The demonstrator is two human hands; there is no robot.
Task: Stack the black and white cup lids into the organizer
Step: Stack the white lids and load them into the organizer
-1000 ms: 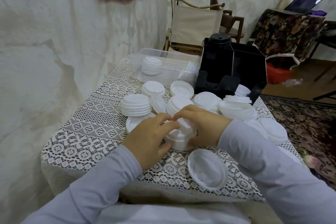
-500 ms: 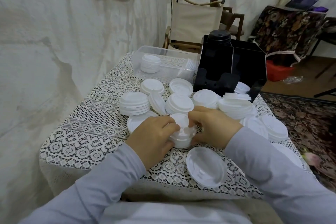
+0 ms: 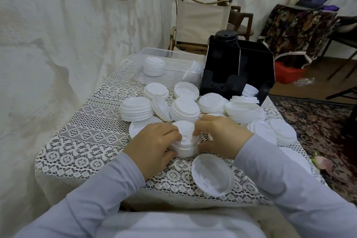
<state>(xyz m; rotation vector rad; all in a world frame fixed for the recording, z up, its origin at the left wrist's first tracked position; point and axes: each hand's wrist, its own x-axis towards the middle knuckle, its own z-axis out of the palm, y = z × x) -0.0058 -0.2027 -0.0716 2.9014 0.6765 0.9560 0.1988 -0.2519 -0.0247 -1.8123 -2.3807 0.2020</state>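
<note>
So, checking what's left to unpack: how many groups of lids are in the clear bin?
2: an upright stack at the bin's left, and a row tipped on edge at its right end. The organizer may hide more.

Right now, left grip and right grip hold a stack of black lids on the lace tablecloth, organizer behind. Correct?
Not quite: the colour is wrong. The left grip and right grip hold a stack of white lids on the lace tablecloth, organizer behind. The head view shows it; the black lids sit in the organizer.
</note>
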